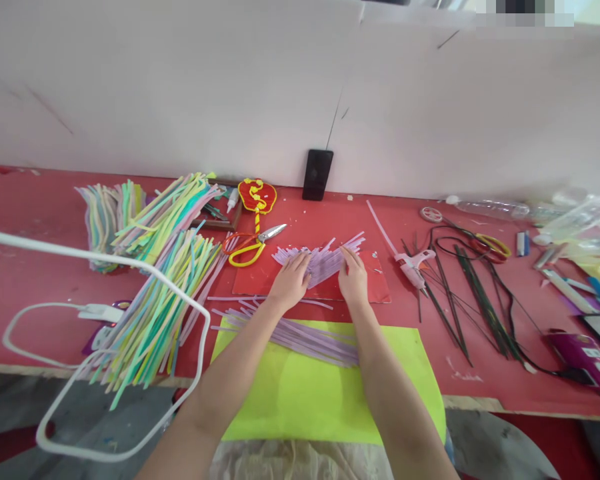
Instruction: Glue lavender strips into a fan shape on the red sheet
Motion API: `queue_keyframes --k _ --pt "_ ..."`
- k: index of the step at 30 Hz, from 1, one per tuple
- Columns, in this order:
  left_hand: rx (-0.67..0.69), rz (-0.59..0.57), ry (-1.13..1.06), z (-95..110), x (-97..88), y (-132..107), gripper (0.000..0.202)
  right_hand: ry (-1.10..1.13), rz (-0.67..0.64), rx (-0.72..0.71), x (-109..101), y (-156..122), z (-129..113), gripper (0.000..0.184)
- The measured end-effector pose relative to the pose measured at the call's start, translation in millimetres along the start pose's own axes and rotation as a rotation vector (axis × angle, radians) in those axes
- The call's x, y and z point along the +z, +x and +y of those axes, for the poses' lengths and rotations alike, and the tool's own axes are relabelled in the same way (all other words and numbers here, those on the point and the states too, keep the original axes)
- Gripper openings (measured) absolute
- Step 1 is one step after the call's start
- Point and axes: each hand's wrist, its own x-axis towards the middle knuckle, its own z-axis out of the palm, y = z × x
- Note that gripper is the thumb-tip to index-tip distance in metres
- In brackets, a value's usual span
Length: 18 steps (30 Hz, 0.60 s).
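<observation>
A bunch of short purple pipe cleaners [325, 265] lies over a red board [253, 281] on the table. My left hand [293, 277] grips its left side, fingers bent over the stems and thumb low. On the other side my right hand [353, 272] is closed at the bunch's right end, its fingertips curled against the stems; its thumb is partly hidden. Nearer to me, longer purple pipe cleaners [315, 341] lie loosely across a yellow-green mat [300, 400], partly under my left forearm.
Multicoloured pipe cleaners [165, 307] are heaped left, beyond a white tube frame [130, 262]. Yellow-handled scissors [250, 252] and a red fan-shaped ornament [257, 195] lie behind. A phone [318, 175] leans on the wall. A pink glue gun [415, 267] and dark stems [483, 300] are at right.
</observation>
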Motion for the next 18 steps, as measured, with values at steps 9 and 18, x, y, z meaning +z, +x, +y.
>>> queue_keyframes --k 9,18 --pt "0.002 -0.079 0.197 4 11.2 -2 0.051 -0.290 -0.260 -0.128 18 1 -8 0.051" --pt "-0.002 -0.091 0.196 4 9.6 -1 0.052 -0.368 -0.257 -0.141 25 -1 1 0.052"
